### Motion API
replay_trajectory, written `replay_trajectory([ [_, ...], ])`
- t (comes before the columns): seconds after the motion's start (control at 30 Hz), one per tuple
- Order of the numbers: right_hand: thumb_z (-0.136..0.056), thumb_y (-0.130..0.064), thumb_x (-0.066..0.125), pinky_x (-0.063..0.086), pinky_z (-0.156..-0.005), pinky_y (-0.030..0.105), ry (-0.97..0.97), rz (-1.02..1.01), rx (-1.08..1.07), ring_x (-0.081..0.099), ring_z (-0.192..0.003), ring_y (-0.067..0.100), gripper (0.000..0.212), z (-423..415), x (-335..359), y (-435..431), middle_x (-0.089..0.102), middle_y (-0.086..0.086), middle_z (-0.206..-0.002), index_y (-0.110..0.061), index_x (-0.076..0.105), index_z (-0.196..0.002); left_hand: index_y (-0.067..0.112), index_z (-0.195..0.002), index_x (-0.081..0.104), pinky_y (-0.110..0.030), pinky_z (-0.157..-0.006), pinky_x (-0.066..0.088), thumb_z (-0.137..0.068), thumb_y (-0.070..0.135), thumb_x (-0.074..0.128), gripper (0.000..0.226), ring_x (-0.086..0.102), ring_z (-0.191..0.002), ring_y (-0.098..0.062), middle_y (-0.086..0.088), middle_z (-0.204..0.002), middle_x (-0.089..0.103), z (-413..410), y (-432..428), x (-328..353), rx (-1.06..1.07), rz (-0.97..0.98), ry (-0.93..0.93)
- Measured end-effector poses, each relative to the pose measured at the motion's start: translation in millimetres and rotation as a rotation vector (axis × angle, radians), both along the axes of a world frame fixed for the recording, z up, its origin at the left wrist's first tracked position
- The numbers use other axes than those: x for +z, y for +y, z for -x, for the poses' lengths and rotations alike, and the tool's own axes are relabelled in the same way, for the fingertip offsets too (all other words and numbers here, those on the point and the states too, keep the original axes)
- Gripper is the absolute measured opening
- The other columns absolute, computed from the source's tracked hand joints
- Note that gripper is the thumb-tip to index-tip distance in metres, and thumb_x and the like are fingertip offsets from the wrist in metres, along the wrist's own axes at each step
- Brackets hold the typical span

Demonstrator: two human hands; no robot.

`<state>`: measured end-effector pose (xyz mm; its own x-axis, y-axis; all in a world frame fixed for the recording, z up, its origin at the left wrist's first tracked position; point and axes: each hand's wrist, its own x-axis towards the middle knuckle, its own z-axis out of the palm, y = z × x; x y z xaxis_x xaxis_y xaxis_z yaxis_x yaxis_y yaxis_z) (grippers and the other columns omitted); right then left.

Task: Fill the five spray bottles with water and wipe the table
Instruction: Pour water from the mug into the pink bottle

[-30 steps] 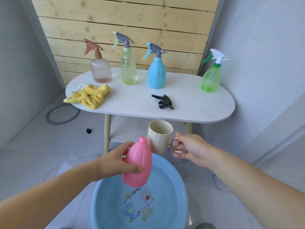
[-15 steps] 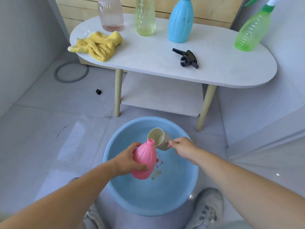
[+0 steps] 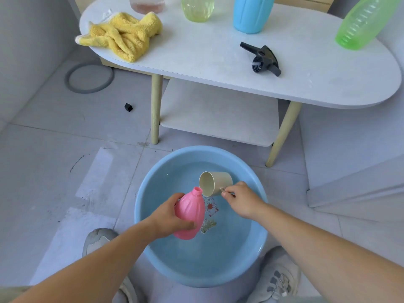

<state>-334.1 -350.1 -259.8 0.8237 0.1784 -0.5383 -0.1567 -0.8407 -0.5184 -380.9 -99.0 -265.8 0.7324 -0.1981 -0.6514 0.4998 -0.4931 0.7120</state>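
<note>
Pink bottle (image 3: pixel 191 208) near upright in left grip (image 3: pixel 168 217), mouth up beside cup (image 3: pixel 215 182) in right grip (image 3: pixel 240 200)

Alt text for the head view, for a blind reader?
Over a blue basin on the floor, the left hand grips an uncapped pink bottle while the right hand holds a beige cup tipped sideways beside its neck. Behind, a white table carries a yellow cloth, a black spray head and four bottles.

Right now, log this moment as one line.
left hand holds pink bottle | right hand holds cup, tilted toward bottle | both over basin | sprayer on table
</note>
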Motion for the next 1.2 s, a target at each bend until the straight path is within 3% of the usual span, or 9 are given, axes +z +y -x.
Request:
replay_trajectory([
  [0.13, -0.101, -0.03, 0.048, 0.04, -0.083, 0.028, -0.017, 0.065, 0.032, 0.054, -0.095, 0.02, 0.043, -1.4, -5.6, -1.6, 0.044, 0.005, -0.108, -0.033, 0.044, -0.059, 0.031, -0.13, 0.047, -0.035, -0.08, 0.062, -0.064, 0.026, 0.09, 0.079, 0.067, -0.1, -0.016, 0.005, -0.115, 0.063, -1.8, -0.2, -3.5, 0.004, -0.009, -0.008],
  [0.27, -0.101, -0.033, 0.047, 0.044, -0.092, 0.033, -0.03, 0.139, 0.084, 0.054, -0.102, 0.025, 0.04, -2.0, -8.8, -1.6, 0.048, 0.007, -0.11, -0.029, 0.048, -0.061, 0.033, -0.133, 0.045, -0.036, -0.078, 0.063, -0.066, 0.026, 0.09, 0.082, 0.066, -0.101, -0.016, 0.005, -0.117, 0.061, -1.3, 0.3, -6.6, 0.003, -0.012, 0.001],
  [0.53, -0.1, -0.032, 0.049, 0.045, -0.079, 0.033, -0.066, 0.148, 0.077, 0.055, -0.09, 0.027, 0.049, -3.4, -13.8, -2.9, 0.054, 0.009, -0.1, -0.028, 0.04, -0.052, 0.032, -0.135, 0.043, -0.033, -0.077, 0.062, -0.071, 0.022, 0.091, 0.08, 0.065, -0.101, -0.014, 0.007, -0.117, 0.06, -1.5, 1.3, -6.3, -0.001, -0.017, -0.008],
  [0.83, -0.099, -0.03, 0.052, 0.024, -0.051, 0.026, -0.053, 0.117, 0.033, 0.041, -0.06, 0.019, 0.055, -3.0, -16.9, -5.4, 0.039, -0.001, -0.072, -0.018, 0.033, -0.049, 0.032, -0.133, 0.044, -0.034, -0.078, 0.062, -0.071, 0.021, 0.09, 0.078, 0.065, -0.101, -0.015, 0.006, -0.116, 0.06, -0.1, 2.6, -8.0, 0.0, -0.011, 0.007],
  [0.93, -0.098, -0.029, 0.052, 0.025, -0.051, 0.028, -0.014, 0.088, 0.016, 0.034, -0.055, 0.019, 0.051, -2.6, -13.9, -3.6, 0.036, -0.001, -0.063, -0.013, 0.036, -0.053, 0.03, -0.135, 0.044, -0.032, -0.078, 0.061, -0.071, 0.022, 0.09, 0.08, 0.065, -0.101, -0.015, 0.005, -0.116, 0.061, 0.4, 4.8, -8.9, 0.0, -0.012, 0.005],
  [1.03, -0.099, -0.031, 0.05, 0.029, -0.052, 0.029, 0.077, 0.029, -0.078, 0.034, -0.053, 0.018, 0.041, -2.2, -6.5, -1.1, 0.039, 0.0, -0.058, -0.004, 0.057, -0.069, 0.03, -0.136, 0.041, -0.029, -0.075, 0.06, -0.07, 0.024, 0.09, 0.082, 0.065, -0.1, -0.015, 0.005, -0.116, 0.06, 0.7, 7.2, -8.4, 0.004, -0.027, 0.003],
  [1.1, -0.1, -0.035, 0.05, 0.031, -0.052, 0.026, 0.108, -0.023, -0.143, 0.038, -0.052, 0.017, 0.037, -3.1, 0.2, -0.2, 0.043, 0.0, -0.058, -0.009, 0.067, -0.08, 0.031, -0.135, 0.039, -0.029, -0.073, 0.06, -0.069, 0.027, 0.09, 0.084, 0.065, -0.099, -0.015, 0.005, -0.115, 0.06, 0.3, 8.4, -7.4, -0.002, -0.044, 0.002],
  [1.2, -0.099, -0.037, 0.052, 0.04, -0.059, 0.027, 0.124, -0.125, -0.224, 0.053, -0.064, 0.02, 0.034, -5.4, 10.8, -0.7, 0.056, 0.008, -0.071, -0.019, 0.064, -0.074, 0.03, -0.132, 0.036, -0.025, -0.067, 0.057, -0.069, 0.025, 0.091, 0.083, 0.064, -0.096, -0.013, 0.005, -0.114, 0.059, 0.3, 9.0, -4.0, -0.003, -0.054, -0.016],
])
